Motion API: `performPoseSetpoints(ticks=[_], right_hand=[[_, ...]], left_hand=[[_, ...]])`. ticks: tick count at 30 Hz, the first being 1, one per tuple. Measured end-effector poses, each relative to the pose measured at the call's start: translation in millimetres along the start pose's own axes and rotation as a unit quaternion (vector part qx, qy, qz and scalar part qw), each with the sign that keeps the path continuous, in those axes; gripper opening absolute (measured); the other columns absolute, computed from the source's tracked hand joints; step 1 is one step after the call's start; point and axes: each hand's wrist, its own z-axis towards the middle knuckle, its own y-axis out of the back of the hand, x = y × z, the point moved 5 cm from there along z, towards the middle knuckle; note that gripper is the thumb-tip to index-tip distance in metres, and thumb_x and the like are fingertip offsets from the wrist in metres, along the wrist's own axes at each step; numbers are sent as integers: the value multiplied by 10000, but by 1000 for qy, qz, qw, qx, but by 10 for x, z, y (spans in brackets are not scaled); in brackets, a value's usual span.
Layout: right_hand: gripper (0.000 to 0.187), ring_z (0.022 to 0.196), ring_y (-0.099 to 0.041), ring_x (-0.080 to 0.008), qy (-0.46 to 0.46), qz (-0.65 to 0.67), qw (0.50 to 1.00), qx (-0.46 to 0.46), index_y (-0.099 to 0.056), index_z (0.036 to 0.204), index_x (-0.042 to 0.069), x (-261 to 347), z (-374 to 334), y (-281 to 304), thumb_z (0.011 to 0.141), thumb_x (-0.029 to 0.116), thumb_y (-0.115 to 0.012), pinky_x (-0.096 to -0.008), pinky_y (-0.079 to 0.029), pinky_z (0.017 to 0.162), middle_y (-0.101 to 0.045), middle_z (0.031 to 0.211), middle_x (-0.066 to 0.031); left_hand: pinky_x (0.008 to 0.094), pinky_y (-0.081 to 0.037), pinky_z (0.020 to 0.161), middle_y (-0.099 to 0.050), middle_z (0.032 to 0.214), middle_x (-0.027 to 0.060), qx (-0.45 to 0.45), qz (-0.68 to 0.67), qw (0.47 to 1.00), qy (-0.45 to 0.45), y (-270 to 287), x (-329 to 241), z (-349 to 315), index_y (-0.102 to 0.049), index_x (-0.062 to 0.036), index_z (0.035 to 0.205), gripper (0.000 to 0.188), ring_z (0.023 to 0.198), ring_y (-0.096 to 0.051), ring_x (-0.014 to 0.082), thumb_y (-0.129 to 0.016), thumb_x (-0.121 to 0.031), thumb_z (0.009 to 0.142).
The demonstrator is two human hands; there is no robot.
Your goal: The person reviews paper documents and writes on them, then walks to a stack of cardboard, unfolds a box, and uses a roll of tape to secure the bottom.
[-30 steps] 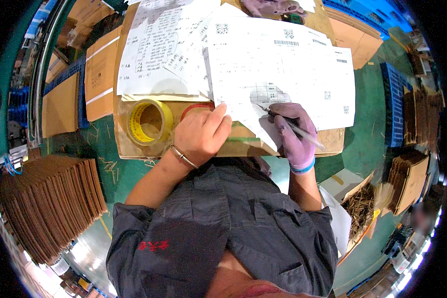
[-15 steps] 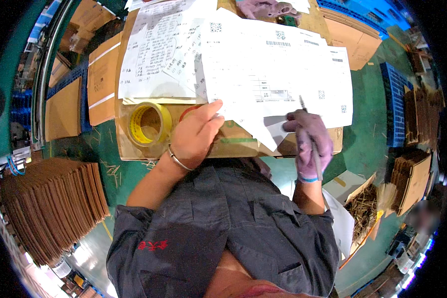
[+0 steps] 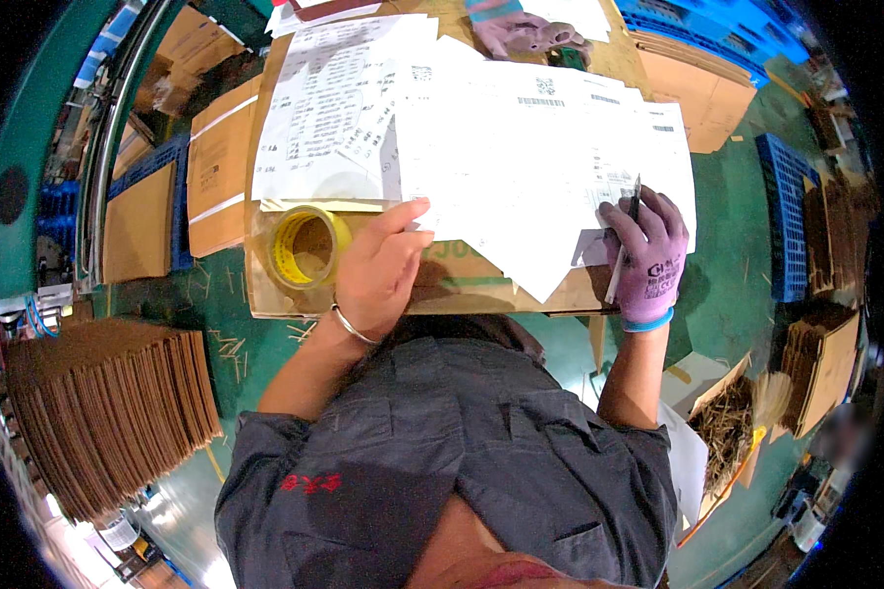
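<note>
My right hand (image 3: 648, 250), in a purple work glove with a blue cuff, is closed round a pen (image 3: 635, 201). The pen's tip points at the right part of the printed white sheets (image 3: 481, 147), which overlap in a loose fan. My left hand (image 3: 383, 270) is bare, with a bangle at the wrist. Its fingers are stretched out, the tips at the lower left edge of those sheets. Just left of it stands a yellow tape roll (image 3: 342, 245). Handwritten sheets (image 3: 309, 157) lie further left. Everything rests on a brown cardboard surface (image 3: 462, 294).
A purple glove (image 3: 521, 37) lies at the far edge. Stacked flat cartons (image 3: 108, 412) stand at lower left, and a box of brown scraps (image 3: 722, 432) at lower right. Blue pallets (image 3: 781, 216) and folded cardboard (image 3: 692, 93) are on the right.
My right hand has moved right across the sheets with the pen, and now more of the glove's back shows. The left hand stays near the sheets' edge. The whole view has shifted slightly.
</note>
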Motion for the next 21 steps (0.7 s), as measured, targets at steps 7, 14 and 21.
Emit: performPoseSetpoints(ticks=[7,14,21], right_hand=[[280,1115,-588,-317,-17,-117,982,-149,-733,1110,210,-176,-189,267,830,224,-716,-453,-478,972,-657,1081,-55],[339,1040,-615,-268,-48,-151,976,-151,-733,1131,243,-297,-49,267,798,191,-759,-406,-486,904,-636,971,-31],[371,1037,-617,-272,-26,-130,977,-168,-728,1147,240,-209,120,241,783,175,-759,-415,-490,892,-617,966,-41]], left_hand=[[401,-531,947,-549,1347,277,70,6,993,-94,-226,-183,157,-627,-14,1225,372,1150,-623,379,-647,22,856],[470,-490,967,-569,1338,202,145,138,959,-201,-613,-512,-23,-554,-29,1349,468,1209,-577,337,-552,-191,910],[398,-517,878,-612,1257,215,170,158,946,-225,-1075,-720,-88,-576,16,1296,466,1129,-605,304,-517,-191,882]])
